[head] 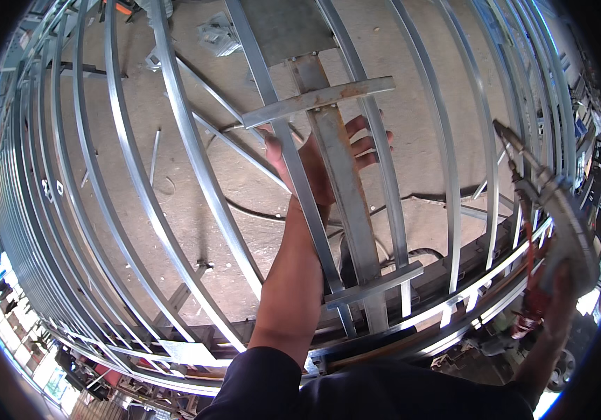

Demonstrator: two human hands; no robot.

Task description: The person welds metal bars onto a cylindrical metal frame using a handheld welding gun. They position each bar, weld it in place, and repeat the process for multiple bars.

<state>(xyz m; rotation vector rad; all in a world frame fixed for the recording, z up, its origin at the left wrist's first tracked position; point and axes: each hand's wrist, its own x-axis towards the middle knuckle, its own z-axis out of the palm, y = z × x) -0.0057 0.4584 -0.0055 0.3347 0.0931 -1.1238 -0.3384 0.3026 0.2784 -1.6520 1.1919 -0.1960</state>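
My left hand [318, 165] reaches under the metal bars, behind a rust-marked flat steel bar [345, 184]. Its thumb shows to the left and its fingers to the right; whether it grips the bar is hidden. Two short steel crosspieces lie over the flat bar and the tubes beside it, an upper one [321, 101] and a lower one [376, 286]. My right hand [560, 289], at the far right, is closed round a blurred grey hand tool [568, 226] with a long narrow tip and red parts near it; its kind is unclear.
Long shiny square metal tubes [122, 121] form a grille on both sides. A grey metal plate [292, 29] adjoins the flat bar's top. Below, the concrete floor [237, 236] holds cables, loose tubes and a clear plastic bag [220, 35]. A bright metal rail [481, 294] crosses near my body.
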